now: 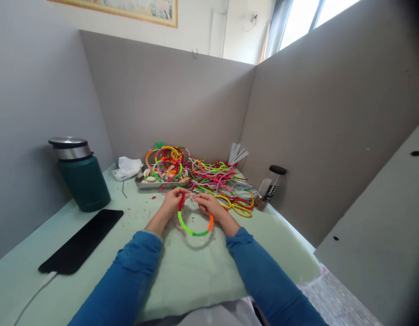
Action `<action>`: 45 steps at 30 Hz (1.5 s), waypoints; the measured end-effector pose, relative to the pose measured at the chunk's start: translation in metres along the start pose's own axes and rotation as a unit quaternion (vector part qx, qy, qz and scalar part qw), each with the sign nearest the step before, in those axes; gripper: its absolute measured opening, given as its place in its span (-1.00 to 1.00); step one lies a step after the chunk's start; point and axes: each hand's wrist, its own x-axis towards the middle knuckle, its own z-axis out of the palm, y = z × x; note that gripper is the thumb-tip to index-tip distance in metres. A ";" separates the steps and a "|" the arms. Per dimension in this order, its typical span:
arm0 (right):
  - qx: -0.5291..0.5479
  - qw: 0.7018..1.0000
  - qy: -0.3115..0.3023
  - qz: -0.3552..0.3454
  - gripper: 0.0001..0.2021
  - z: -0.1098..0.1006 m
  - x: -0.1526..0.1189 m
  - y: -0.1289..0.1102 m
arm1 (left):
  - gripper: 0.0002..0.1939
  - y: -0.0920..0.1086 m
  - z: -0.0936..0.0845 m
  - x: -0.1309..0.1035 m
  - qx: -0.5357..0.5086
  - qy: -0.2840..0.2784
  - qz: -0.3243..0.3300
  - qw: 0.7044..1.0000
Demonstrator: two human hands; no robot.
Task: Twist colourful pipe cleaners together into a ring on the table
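Observation:
Between my hands hangs a ring of fuzzy pipe cleaners (200, 234), coloured red, yellow-green, green and orange in sections. My left hand (172, 203) pinches its red upper end at the left. The fingers of my right hand (209, 204) are closed at the top right of the ring, on a pale pink stretch close to my left fingertips. Which strand each finger grips is too small to tell. Behind my hands a metal tray (162, 184) holds shells and several finished-looking coloured rings (167, 158). A tangled pile of loose pipe cleaners (218, 179) lies to its right.
On the left stand a teal flask (82, 181) and a black phone (82, 242) with a white cable (36, 294). A tissue pack (127, 168) lies by the tray. At right is a clear bottle with black lid (271, 186). Grey partitions (175, 99) enclose the table.

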 end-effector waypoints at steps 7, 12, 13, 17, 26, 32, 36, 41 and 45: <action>0.004 1.000 0.000 -0.001 -0.78 0.000 0.000 0.001 | -0.69 -0.002 0.000 0.001 0.003 0.000 0.005 1.000; 0.005 1.000 0.001 0.002 -0.77 0.001 0.000 0.000 | -0.68 -0.002 -0.001 0.001 0.017 0.004 0.010 1.000; 0.006 1.000 0.001 0.002 -0.78 0.001 -0.001 0.000 | -0.68 -0.002 -0.001 0.001 0.018 0.005 0.011 1.000; 0.002 1.000 0.000 -0.002 -0.78 0.001 -0.001 0.000 | -0.69 -0.002 -0.001 0.001 0.022 0.002 0.012 1.000; -0.003 1.000 0.004 -0.003 -0.78 0.000 0.000 0.003 | -0.70 -0.007 -0.003 0.004 0.020 -0.010 0.011 1.000; -0.006 1.000 0.007 -0.002 -0.79 0.000 0.000 0.002 | -0.70 -0.007 -0.003 0.004 0.022 -0.009 0.014 1.000; -0.009 1.000 0.011 0.001 -0.79 0.001 0.000 0.000 | -0.68 -0.010 -0.003 0.005 0.016 -0.013 0.004 1.000; -0.009 1.000 0.011 0.005 -0.80 0.002 -0.001 -0.002 | -0.66 -0.009 -0.002 0.004 0.021 -0.031 -0.012 0.999; -0.009 1.000 0.009 0.004 -0.79 0.002 -0.001 -0.001 | -0.67 -0.008 -0.002 0.003 0.018 -0.034 -0.004 0.999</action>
